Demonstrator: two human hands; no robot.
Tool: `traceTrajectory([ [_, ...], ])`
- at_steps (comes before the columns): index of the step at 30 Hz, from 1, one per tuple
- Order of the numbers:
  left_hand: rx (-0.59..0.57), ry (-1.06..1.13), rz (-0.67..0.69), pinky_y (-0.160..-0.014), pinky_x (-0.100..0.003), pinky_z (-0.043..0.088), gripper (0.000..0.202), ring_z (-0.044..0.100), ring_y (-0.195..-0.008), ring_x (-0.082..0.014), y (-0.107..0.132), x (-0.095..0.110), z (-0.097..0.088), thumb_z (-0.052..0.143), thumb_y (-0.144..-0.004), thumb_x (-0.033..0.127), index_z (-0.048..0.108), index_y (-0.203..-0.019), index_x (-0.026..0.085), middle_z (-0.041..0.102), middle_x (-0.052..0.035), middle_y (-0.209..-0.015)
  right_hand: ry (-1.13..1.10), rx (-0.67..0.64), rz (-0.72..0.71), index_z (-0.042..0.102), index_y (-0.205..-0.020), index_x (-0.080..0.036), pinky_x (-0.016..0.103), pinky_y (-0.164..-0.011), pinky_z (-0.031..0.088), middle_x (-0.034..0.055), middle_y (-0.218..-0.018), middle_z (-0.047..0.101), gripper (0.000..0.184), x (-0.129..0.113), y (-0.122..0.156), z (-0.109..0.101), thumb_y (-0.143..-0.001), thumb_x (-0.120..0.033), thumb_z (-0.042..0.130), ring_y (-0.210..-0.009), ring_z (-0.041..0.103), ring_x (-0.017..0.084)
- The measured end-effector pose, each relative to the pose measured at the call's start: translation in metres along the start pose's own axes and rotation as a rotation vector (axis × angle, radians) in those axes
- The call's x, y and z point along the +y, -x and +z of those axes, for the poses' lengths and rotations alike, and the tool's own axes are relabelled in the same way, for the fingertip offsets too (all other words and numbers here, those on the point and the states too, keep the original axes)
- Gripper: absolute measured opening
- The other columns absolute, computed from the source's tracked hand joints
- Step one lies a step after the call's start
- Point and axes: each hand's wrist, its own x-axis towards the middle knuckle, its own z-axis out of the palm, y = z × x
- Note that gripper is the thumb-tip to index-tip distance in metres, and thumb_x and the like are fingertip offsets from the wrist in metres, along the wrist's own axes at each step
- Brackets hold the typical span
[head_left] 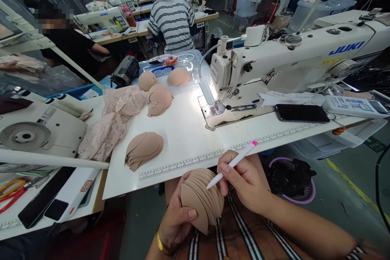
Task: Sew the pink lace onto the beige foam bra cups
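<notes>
My left hand (179,215) is wrapped round a fanned stack of beige bra cup pads (202,199), held just below the table's front edge. A white marking pen (233,163) with a pink end sits in the closed fingers of my right hand (240,178). Its pale tip points down-left at the stack, and I cannot tell whether it touches. On the white table (183,138) lies another fanned stack of beige pads (144,148). Further back are a round pile of pads (160,99) and more pads (179,76) on a clear plastic lid.
A JUKI sewing machine (292,57) with its lamp lit stands at the right. Thread snips (243,107) and a black phone (301,113) lie near it. Beige lace (112,126) is heaped at the left. Two people sit further back. A purple basket (309,195) stands on the floor.
</notes>
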Motion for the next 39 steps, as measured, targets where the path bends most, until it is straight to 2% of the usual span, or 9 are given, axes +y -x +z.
traceTrajectory([
  [3, -0.021, 0.006, 0.008, -0.095, -0.044, 0.055, 0.074, 0.066, -0.116, -0.0382, 0.0, 0.0, -0.003, 0.089, -0.068, 0.033, 0.061, -0.136, 0.028, 0.07, -0.0071, -0.119, 0.05, -0.038, -0.083, 0.057, -0.092, -0.023, 0.029, -0.059, 0.044, -0.0026, -0.061, 0.062, 0.023, 0.001, 0.004, -0.001, -0.11, -0.035, 0.048, -0.056, 0.056, 0.015],
  [8, -0.04, -0.011, 0.009, -0.093, -0.043, 0.057, 0.072, 0.068, -0.112, -0.0345, -0.002, 0.001, -0.006, 0.091, -0.067, 0.025, 0.062, -0.133, 0.024, 0.071, -0.0097, -0.119, 0.241, -0.13, -0.417, 0.061, -0.097, -0.026, 0.037, -0.063, 0.046, 0.0022, -0.063, 0.067, 0.018, -0.002, 0.007, -0.004, -0.107, -0.026, 0.047, -0.062, 0.057, 0.021],
  [10, -0.044, -0.02, 0.009, -0.094, -0.044, 0.058, 0.072, 0.068, -0.113, -0.0342, -0.002, 0.002, -0.007, 0.092, -0.067, 0.024, 0.061, -0.132, 0.023, 0.071, -0.0112, -0.121, 0.239, -0.136, -0.461, 0.062, -0.101, -0.027, 0.037, -0.062, 0.045, 0.0022, -0.063, 0.068, 0.016, -0.001, 0.007, -0.005, -0.106, -0.024, 0.047, -0.062, 0.056, 0.021],
  [17, -0.004, -0.042, 0.0, -0.091, -0.046, 0.06, 0.078, 0.067, -0.112, -0.0365, 0.0, 0.001, -0.008, 0.092, -0.065, 0.027, 0.058, -0.135, 0.021, 0.068, -0.0139, -0.125, 0.138, -0.019, -0.337, 0.062, -0.098, -0.026, 0.034, -0.062, 0.044, -0.0003, -0.063, 0.063, 0.018, 0.01, 0.01, -0.01, -0.109, -0.026, 0.048, -0.064, 0.055, 0.019],
  [22, -0.023, -0.058, -0.007, -0.087, -0.047, 0.061, 0.076, 0.066, -0.113, -0.0387, -0.001, 0.003, -0.005, 0.092, -0.065, 0.03, 0.06, -0.133, 0.022, 0.067, -0.0148, -0.127, 0.122, -0.01, -0.279, 0.061, -0.095, -0.024, 0.031, -0.06, 0.044, -0.002, -0.062, 0.062, 0.018, 0.006, 0.006, -0.008, -0.109, -0.027, 0.05, -0.058, 0.056, 0.016],
  [28, -0.025, -0.032, -0.016, -0.087, -0.045, 0.06, 0.075, 0.068, -0.107, -0.0352, -0.002, 0.005, 0.001, 0.094, -0.064, 0.03, 0.062, -0.131, 0.022, 0.07, -0.0128, -0.12, -0.12, -0.042, 0.026, 0.058, -0.09, -0.021, 0.027, -0.057, 0.045, -0.0039, -0.056, 0.062, 0.027, 0.009, 0.001, -0.007, -0.109, -0.04, 0.053, -0.051, 0.056, 0.013],
  [33, 0.001, -0.024, 0.001, -0.086, -0.043, 0.059, 0.075, 0.068, -0.106, -0.0349, -0.002, 0.004, 0.001, 0.093, -0.064, 0.029, 0.062, -0.131, 0.021, 0.07, -0.0137, -0.12, -0.103, 0.037, -0.038, 0.059, -0.09, -0.021, 0.026, -0.057, 0.045, -0.0043, -0.056, 0.062, 0.026, 0.008, 0.001, -0.007, -0.108, -0.039, 0.055, -0.052, 0.055, 0.013],
  [36, -0.018, -0.016, -0.008, -0.084, -0.042, 0.06, 0.074, 0.069, -0.105, -0.0336, -0.003, 0.003, -0.001, 0.092, -0.066, 0.028, 0.061, -0.132, 0.022, 0.07, -0.0132, -0.119, -0.008, -0.008, -0.035, 0.059, -0.09, -0.021, 0.027, -0.058, 0.045, -0.0025, -0.059, 0.064, 0.027, 0.004, 0.002, -0.005, -0.108, -0.039, 0.054, -0.055, 0.056, 0.014],
  [39, -0.032, -0.016, -0.005, -0.082, -0.04, 0.061, 0.073, 0.069, -0.104, -0.0322, -0.003, 0.002, -0.003, 0.091, -0.067, 0.026, 0.06, -0.134, 0.024, 0.069, -0.0116, -0.12, -0.038, -0.03, -0.021, 0.058, -0.09, -0.021, 0.028, -0.058, 0.045, -0.0029, -0.058, 0.063, 0.027, 0.004, 0.002, -0.003, -0.109, -0.039, 0.052, -0.054, 0.056, 0.014],
])
